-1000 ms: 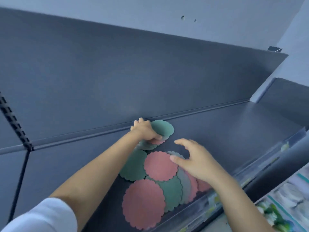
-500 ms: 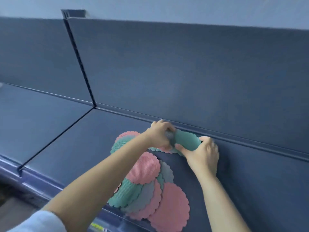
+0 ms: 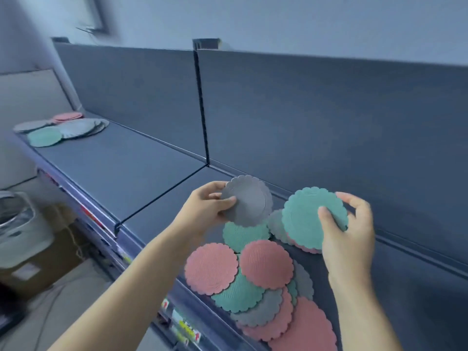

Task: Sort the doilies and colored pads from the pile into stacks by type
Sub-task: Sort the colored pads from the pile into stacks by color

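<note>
A pile of round scalloped pads (image 3: 263,285) in pink, green and grey lies on the dark shelf in front of me. My left hand (image 3: 205,206) grips a grey pad (image 3: 249,201) lifted above the pile's far end. Over at the right, my right hand (image 3: 347,231) holds a green pad (image 3: 304,219), which rests over a pink and a grey one. At the shelf's far left end lie sorted stacks: pink (image 3: 67,117), grey (image 3: 78,127) and green (image 3: 45,136).
The dark shelf (image 3: 126,158) runs leftward with a back panel (image 3: 304,117) and a thin seam between sections. Below the front edge are price labels (image 3: 184,325). On the floor at left stand a cardboard box (image 3: 38,269) and a metal container (image 3: 15,214).
The view has swung left, revealing the stacks at the far end. My left hand has lifted a grey pad off the pile; my right hand has taken up the green pad.
</note>
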`<action>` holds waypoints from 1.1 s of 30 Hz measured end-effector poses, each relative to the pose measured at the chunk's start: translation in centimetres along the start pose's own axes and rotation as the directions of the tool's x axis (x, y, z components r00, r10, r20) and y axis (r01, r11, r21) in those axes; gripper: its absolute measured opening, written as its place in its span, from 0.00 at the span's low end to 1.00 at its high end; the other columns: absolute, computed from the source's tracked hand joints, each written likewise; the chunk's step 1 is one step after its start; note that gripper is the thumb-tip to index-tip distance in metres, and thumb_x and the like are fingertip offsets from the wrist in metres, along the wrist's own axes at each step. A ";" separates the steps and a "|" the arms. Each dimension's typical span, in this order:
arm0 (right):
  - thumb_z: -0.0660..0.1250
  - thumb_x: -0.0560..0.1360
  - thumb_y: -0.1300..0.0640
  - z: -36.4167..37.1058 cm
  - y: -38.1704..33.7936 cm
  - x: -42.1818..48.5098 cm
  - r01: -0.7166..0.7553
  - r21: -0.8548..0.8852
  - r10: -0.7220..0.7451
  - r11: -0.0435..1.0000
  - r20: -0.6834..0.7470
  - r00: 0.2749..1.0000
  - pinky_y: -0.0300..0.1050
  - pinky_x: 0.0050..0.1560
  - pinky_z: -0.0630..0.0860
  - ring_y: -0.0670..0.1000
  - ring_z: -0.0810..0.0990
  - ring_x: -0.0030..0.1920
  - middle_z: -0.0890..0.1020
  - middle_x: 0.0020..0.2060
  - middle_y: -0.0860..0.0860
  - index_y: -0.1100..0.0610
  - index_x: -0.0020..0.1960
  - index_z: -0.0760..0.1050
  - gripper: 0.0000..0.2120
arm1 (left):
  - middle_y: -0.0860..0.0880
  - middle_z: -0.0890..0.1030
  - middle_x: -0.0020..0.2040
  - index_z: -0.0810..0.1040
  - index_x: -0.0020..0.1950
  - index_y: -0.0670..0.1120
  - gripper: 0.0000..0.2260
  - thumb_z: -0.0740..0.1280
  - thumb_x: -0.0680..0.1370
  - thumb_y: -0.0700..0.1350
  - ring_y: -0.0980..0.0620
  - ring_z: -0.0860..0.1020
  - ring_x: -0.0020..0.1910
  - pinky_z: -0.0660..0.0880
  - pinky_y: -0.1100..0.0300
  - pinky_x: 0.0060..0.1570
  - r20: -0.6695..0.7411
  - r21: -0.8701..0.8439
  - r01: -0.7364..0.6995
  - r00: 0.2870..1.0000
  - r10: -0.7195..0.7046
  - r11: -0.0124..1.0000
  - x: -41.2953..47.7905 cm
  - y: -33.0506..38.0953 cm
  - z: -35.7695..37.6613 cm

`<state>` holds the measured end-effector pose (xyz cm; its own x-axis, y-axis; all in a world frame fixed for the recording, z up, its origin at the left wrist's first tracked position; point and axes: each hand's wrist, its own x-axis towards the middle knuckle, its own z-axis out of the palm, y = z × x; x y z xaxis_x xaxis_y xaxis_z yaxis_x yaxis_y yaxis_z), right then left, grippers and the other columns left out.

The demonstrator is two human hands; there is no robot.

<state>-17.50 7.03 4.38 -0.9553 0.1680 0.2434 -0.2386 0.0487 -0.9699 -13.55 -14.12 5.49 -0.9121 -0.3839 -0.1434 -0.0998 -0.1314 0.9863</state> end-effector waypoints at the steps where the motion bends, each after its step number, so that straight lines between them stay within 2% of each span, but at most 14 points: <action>1: 0.64 0.76 0.61 1.5 -0.7 -0.4 -0.010 0.000 0.010 1.000 0.077 0.997 0.43 0.44 0.72 0.45 0.78 0.42 0.81 0.46 0.44 0.45 0.56 0.70 0.13 | 0.44 0.82 0.46 0.79 0.56 0.41 0.10 0.67 0.77 0.34 0.47 0.81 0.42 0.81 0.52 0.49 -0.037 -0.036 -0.025 0.999 0.024 0.999 -0.4 0.5 -2.3; 4: 0.60 0.79 0.60 7.4 -2.0 -2.6 -0.063 -0.078 0.087 0.995 0.354 0.931 0.46 0.43 0.68 0.44 0.73 0.40 0.77 0.48 0.48 0.43 0.62 0.67 0.16 | 0.47 0.83 0.44 0.79 0.52 0.43 0.08 0.65 0.78 0.33 0.49 0.81 0.40 0.81 0.54 0.47 -0.151 -0.115 -0.096 0.985 0.078 0.989 -1.5 2.5 -10.2; 6: 0.60 0.79 0.61 12.3 -2.7 -4.8 -0.091 -0.077 0.115 0.993 0.430 0.896 0.42 0.50 0.66 0.38 0.72 0.45 0.74 0.54 0.45 0.45 0.64 0.67 0.18 | 0.46 0.83 0.46 0.79 0.53 0.42 0.08 0.65 0.77 0.33 0.50 0.81 0.41 0.82 0.56 0.45 -0.219 -0.145 -0.131 0.971 0.097 0.981 -2.3 3.7 -16.2; 9: 0.65 0.76 0.63 19.2 -3.3 -8.3 -0.145 -0.016 0.134 0.989 0.488 0.862 0.37 0.46 0.69 0.36 0.75 0.45 0.77 0.48 0.40 0.50 0.62 0.70 0.17 | 0.43 0.82 0.50 0.79 0.55 0.41 0.08 0.67 0.77 0.34 0.50 0.82 0.43 0.82 0.56 0.46 -0.299 -0.135 -0.163 0.947 0.117 0.977 -2.9 4.7 -24.6; 11: 0.68 0.74 0.65 24.4 -3.8 -11.2 -0.231 0.039 0.171 0.972 0.557 0.813 0.39 0.47 0.73 0.43 0.79 0.47 0.80 0.51 0.47 0.53 0.60 0.72 0.17 | 0.42 0.82 0.51 0.78 0.55 0.41 0.08 0.68 0.76 0.35 0.50 0.83 0.41 0.82 0.56 0.46 -0.343 -0.137 -0.172 0.932 0.117 0.976 -3.3 5.1 -30.6; 13: 0.69 0.73 0.66 29.2 -4.4 -14.0 -0.298 0.073 0.190 0.952 0.622 0.760 0.46 0.52 0.76 0.49 0.80 0.51 0.81 0.54 0.52 0.54 0.58 0.73 0.16 | 0.43 0.82 0.49 0.77 0.56 0.42 0.09 0.69 0.76 0.36 0.51 0.83 0.38 0.82 0.58 0.40 -0.371 -0.149 -0.165 0.923 0.099 0.975 -3.5 5.4 -35.7; 16: 0.67 0.74 0.67 35.9 -5.2 -17.6 -0.322 0.083 0.172 0.943 0.707 0.686 0.52 0.52 0.77 0.52 0.81 0.50 0.82 0.52 0.53 0.51 0.60 0.72 0.18 | 0.45 0.84 0.44 0.78 0.53 0.42 0.07 0.69 0.76 0.36 0.51 0.82 0.37 0.81 0.59 0.39 -0.384 -0.174 -0.148 0.921 0.072 0.974 -3.6 5.6 -42.6; 19: 0.66 0.75 0.68 41.5 -5.7 -20.3 -0.296 0.058 0.150 0.954 0.760 0.632 0.54 0.50 0.79 0.54 0.81 0.50 0.83 0.46 0.51 0.45 0.59 0.72 0.21 | 0.43 0.83 0.47 0.78 0.53 0.42 0.07 0.69 0.76 0.38 0.49 0.81 0.39 0.81 0.59 0.35 -0.403 -0.201 -0.143 0.914 0.051 0.969 -3.0 6.1 -48.7; 21: 0.64 0.74 0.70 44.8 -5.9 -21.4 -0.272 0.038 0.149 0.962 0.760 0.633 0.53 0.50 0.79 0.53 0.82 0.50 0.84 0.44 0.50 0.44 0.58 0.74 0.22 | 0.44 0.82 0.48 0.78 0.55 0.41 0.08 0.68 0.76 0.37 0.49 0.82 0.40 0.80 0.61 0.34 -0.410 -0.212 -0.143 0.911 0.045 0.967 -2.0 6.3 -52.2; 26: 0.65 0.72 0.71 53.3 -6.3 -21.5 -0.246 0.039 0.145 0.969 0.713 0.686 0.54 0.53 0.79 0.54 0.81 0.52 0.82 0.51 0.53 0.48 0.52 0.79 0.19 | 0.44 0.82 0.53 0.77 0.59 0.41 0.10 0.65 0.77 0.35 0.50 0.82 0.44 0.79 0.60 0.37 -0.421 -0.188 -0.132 0.906 0.041 0.973 3.0 5.6 -59.5; 28: 0.66 0.72 0.71 57.1 -6.2 -20.7 -0.246 0.051 0.143 0.968 0.693 0.707 0.50 0.47 0.79 0.53 0.81 0.47 0.82 0.50 0.55 0.51 0.50 0.78 0.17 | 0.43 0.81 0.54 0.78 0.57 0.41 0.09 0.66 0.77 0.34 0.50 0.82 0.45 0.79 0.61 0.37 -0.428 -0.177 -0.128 0.903 0.041 0.976 5.6 5.4 -61.9; 30: 0.67 0.70 0.72 61.1 -6.0 -19.6 -0.234 0.072 0.121 0.970 0.689 0.714 0.42 0.36 0.78 0.50 0.81 0.39 0.82 0.45 0.56 0.54 0.47 0.76 0.14 | 0.43 0.81 0.54 0.78 0.55 0.42 0.08 0.66 0.77 0.35 0.49 0.81 0.46 0.81 0.59 0.38 -0.433 -0.156 -0.116 0.901 0.038 0.981 8.5 5.4 -64.1; 32: 0.69 0.69 0.71 65.5 -5.8 -18.6 -0.205 0.081 0.088 0.975 0.711 0.697 0.39 0.28 0.75 0.48 0.81 0.36 0.82 0.42 0.55 0.55 0.45 0.76 0.13 | 0.42 0.81 0.54 0.78 0.56 0.43 0.08 0.67 0.77 0.36 0.48 0.81 0.47 0.82 0.53 0.47 -0.441 -0.110 -0.085 0.897 0.028 0.990 11.6 5.6 -66.4; 33: 0.70 0.69 0.70 67.9 -5.7 -18.0 -0.190 0.082 0.073 0.978 0.723 0.687 0.40 0.29 0.75 0.50 0.81 0.38 0.82 0.42 0.54 0.55 0.45 0.76 0.12 | 0.42 0.81 0.55 0.78 0.57 0.42 0.09 0.68 0.77 0.36 0.47 0.81 0.48 0.81 0.50 0.51 -0.447 -0.083 -0.068 0.894 0.024 0.994 13.4 5.8 -67.7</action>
<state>-10.77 -63.10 5.06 -0.8003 -0.5926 0.0920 -0.0662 -0.0652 -0.9957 0.59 -81.89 3.81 -0.6403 -0.7550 -0.1415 -0.0046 -0.1804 0.9836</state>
